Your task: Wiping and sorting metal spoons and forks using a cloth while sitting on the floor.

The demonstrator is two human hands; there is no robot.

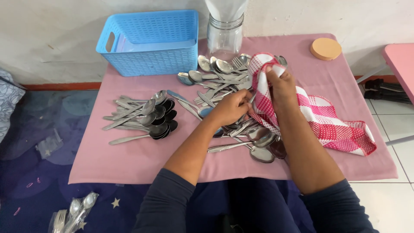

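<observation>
Gripping a checked cloth [321,116], right hand [280,84] closes around its bunched top; left hand [230,108], just beside, pinches a spoon handle [251,98] running into the cloth, above the spoon pile [224,80].

Bright, even light; soft shadows; sharp focus.

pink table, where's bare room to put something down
Bare cloth on the pink table runs along the near edge, below the stacked spoons, and at the far right between the round lid and checked cloth. The middle is crowded with loose cutlery and both hands.
</observation>
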